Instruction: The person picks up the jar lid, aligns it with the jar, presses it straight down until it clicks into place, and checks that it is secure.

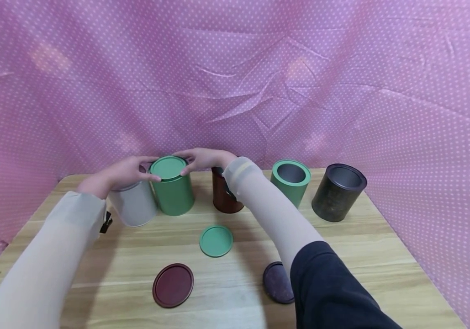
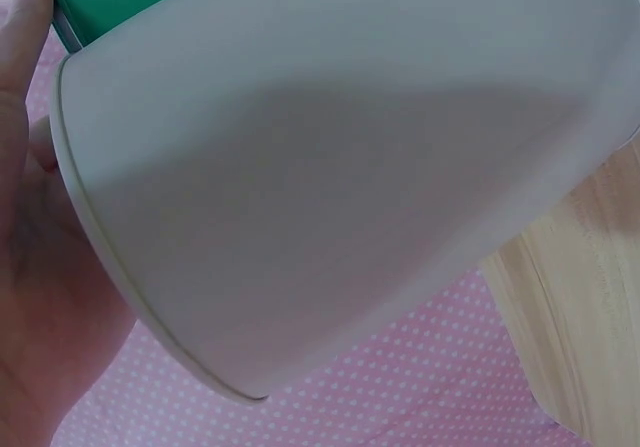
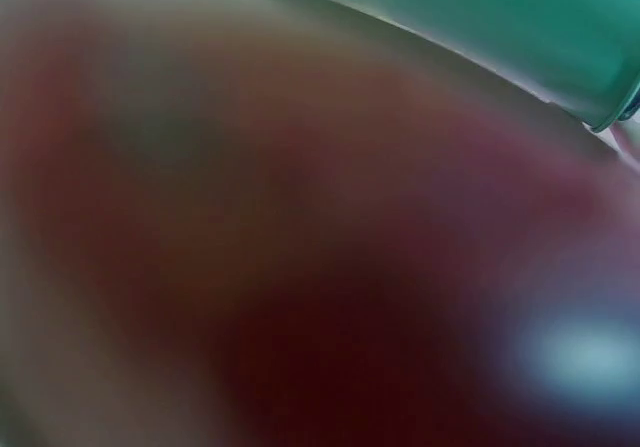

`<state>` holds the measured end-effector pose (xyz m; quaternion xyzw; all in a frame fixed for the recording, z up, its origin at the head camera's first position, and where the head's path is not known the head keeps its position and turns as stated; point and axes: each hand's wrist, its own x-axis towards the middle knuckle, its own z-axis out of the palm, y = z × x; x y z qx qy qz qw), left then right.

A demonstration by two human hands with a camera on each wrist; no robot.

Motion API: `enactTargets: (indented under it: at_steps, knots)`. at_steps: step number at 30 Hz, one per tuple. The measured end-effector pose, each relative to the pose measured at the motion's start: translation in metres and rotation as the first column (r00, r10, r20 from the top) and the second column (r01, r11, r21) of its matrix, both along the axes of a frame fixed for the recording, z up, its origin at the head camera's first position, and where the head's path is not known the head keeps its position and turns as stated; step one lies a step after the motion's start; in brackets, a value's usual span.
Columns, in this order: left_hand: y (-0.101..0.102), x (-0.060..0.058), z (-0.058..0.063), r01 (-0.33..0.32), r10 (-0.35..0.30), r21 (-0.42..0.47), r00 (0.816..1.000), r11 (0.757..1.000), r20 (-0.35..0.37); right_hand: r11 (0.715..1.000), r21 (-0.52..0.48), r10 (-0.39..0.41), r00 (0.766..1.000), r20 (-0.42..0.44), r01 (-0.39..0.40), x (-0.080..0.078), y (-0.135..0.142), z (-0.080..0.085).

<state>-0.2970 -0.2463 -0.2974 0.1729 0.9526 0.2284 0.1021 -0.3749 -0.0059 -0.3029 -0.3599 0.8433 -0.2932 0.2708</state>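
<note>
Wooden surface: lay beneath left hand and right hand. Lidded green can: stood between them, both gripping it at the top from opposite sides, presumably for balance. Loose green lid: lay on the hands' near side.

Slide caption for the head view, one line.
Left hand and right hand flank the lid of a green can on a wooden table.
</note>
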Motion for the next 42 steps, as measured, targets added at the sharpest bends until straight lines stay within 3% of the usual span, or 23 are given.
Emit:
enactTargets:
  at_steps: [12,21,42]
  knots:
    - [0.000,-0.002,0.001,0.001,-0.002,0.030,0.999,1.000,0.047,0.997,0.071,-0.034,0.999,-0.022,0.036,0.000,-0.002,0.002]
    - [0.001,0.002,0.002,0.002,-0.010,0.072,0.994,0.997,0.113,0.995,0.079,-0.064,0.998,0.016,0.062,0.003,-0.001,0.004]
    - [0.006,0.005,0.005,-0.024,0.013,0.070,0.988,0.997,0.152,0.985,0.108,-0.135,0.990,-0.030,0.138,0.014,0.001,0.011]
